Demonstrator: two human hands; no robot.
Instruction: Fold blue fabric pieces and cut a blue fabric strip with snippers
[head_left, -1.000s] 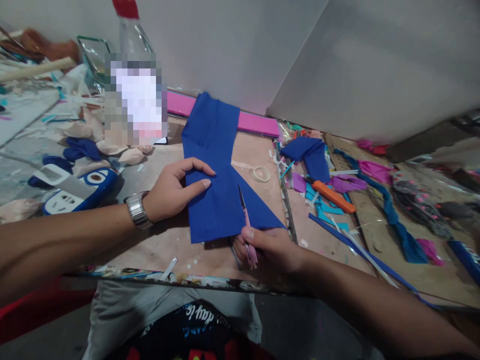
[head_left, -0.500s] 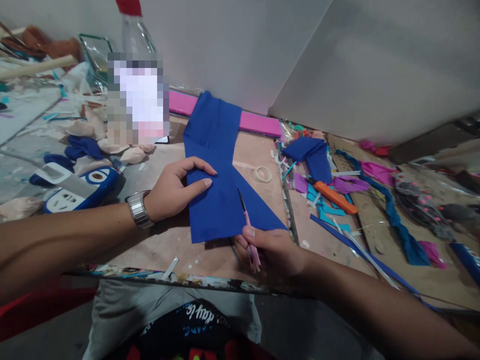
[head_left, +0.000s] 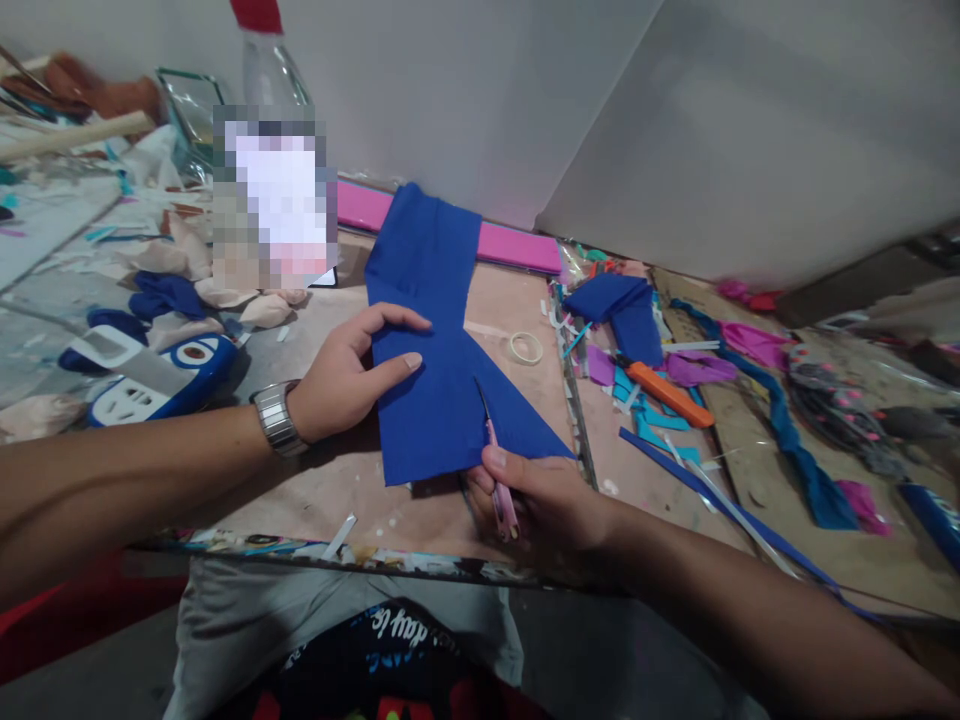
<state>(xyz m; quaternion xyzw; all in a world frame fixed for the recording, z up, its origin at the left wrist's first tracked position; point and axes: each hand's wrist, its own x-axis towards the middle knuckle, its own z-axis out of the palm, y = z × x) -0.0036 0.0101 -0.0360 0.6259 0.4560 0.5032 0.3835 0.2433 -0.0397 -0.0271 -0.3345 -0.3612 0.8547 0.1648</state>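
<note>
A long blue sheet of paper point(head_left: 431, 330) lies flat on the brown board point(head_left: 315, 490), running away from me toward the wall. My left hand point(head_left: 349, 375), with a metal watch on its wrist, presses the sheet's left side with thumb and fingers spread flat. My right hand point(head_left: 544, 500) is closed round small pink-handled scissors point(head_left: 495, 465). Their blades point up into the sheet from its near edge, where the right part flares off as a triangular flap.
A roll of clear tape point(head_left: 523, 347) lies right of the sheet. Farther right are an orange utility knife point(head_left: 667, 393), folded blue paper point(head_left: 619, 310) and coloured scraps. A pink strip point(head_left: 517, 248) runs along the wall. A plastic bottle point(head_left: 274, 150) and a blue-and-white power strip point(head_left: 150, 380) stand left.
The scissors and my right hand have crept slightly forward along the cut. My left hand's fingers have shifted a little on the sheet.
</note>
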